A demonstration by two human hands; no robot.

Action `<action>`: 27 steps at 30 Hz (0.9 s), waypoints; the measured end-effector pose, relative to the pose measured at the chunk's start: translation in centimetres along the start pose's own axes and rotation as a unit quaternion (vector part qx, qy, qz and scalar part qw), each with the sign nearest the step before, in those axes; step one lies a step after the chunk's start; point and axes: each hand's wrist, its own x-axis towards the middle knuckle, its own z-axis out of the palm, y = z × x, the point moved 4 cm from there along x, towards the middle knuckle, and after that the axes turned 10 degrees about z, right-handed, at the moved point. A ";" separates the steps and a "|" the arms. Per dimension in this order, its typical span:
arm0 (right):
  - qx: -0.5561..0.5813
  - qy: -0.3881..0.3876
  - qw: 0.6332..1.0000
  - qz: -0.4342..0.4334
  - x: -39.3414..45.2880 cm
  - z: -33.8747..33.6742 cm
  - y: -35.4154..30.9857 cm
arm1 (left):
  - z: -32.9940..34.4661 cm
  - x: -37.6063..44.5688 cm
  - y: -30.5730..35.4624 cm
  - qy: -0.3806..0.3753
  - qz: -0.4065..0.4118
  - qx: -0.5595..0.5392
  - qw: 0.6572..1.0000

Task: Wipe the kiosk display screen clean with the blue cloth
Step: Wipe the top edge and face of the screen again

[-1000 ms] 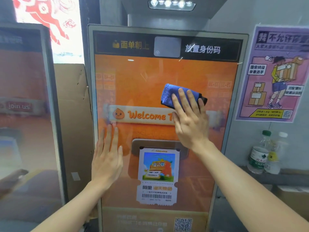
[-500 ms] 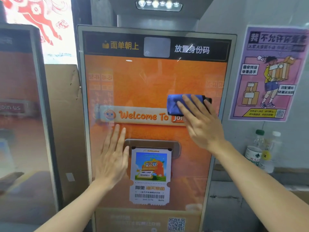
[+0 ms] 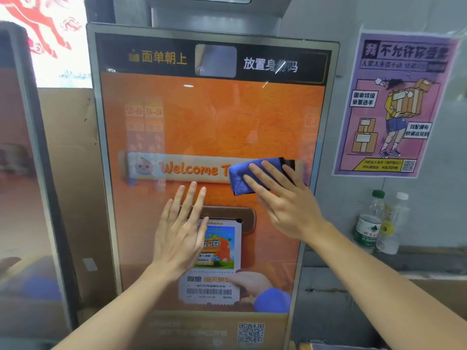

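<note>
The tall kiosk display screen (image 3: 214,117) fills the middle of the view, orange with a "Welcome" banner and a ticket picture below. A folded blue cloth (image 3: 243,176) lies flat against the screen at the banner's right end. My right hand (image 3: 285,200) presses it to the glass with straight, spread fingers that cover its right part. To the left and lower, my left hand (image 3: 180,231) rests flat on the screen with fingers straight, over the ticket slot picture.
A second screen (image 3: 22,173) stands at the left, with cardboard (image 3: 73,173) between it and the kiosk. A purple poster (image 3: 394,104) hangs on the right wall. Below it, two plastic bottles (image 3: 371,223) stand on a ledge.
My right hand has slid the cloth rightward and down across the banner. My left hand has shifted right, from the screen's left edge toward the ticket slot picture. The view has moved left.
</note>
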 end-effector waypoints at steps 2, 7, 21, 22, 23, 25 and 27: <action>-0.010 -0.007 1.000 -0.026 -0.1 -0.3 1.3 | 0.1 0.0 0.0 -0.003 -0.001 0.007 1.000; -0.037 0.020 0.999 0.017 1.7 -1.5 4.7 | 0.2 0.0 0.2 -0.006 -0.004 0.013 1.000; 0.011 0.056 0.993 0.101 -3.5 0.2 3.6 | 0.4 0.1 0.2 0.009 0.003 0.035 0.999; 0.010 0.051 0.994 0.098 -4.4 0.4 3.2 | 0.4 0.1 0.2 0.011 0.001 0.035 0.999; 0.009 0.044 0.994 0.096 -5.3 0.7 2.8 | 0.4 0.2 0.2 0.012 -0.001 0.034 0.999; 0.005 0.029 0.996 0.084 -7.2 1.2 2.0 | 0.5 0.2 0.3 0.014 -0.004 0.027 1.000; -0.002 0.012 0.998 0.061 -8.9 1.7 1.2 | 0.5 0.2 0.2 0.017 -0.004 0.027 0.999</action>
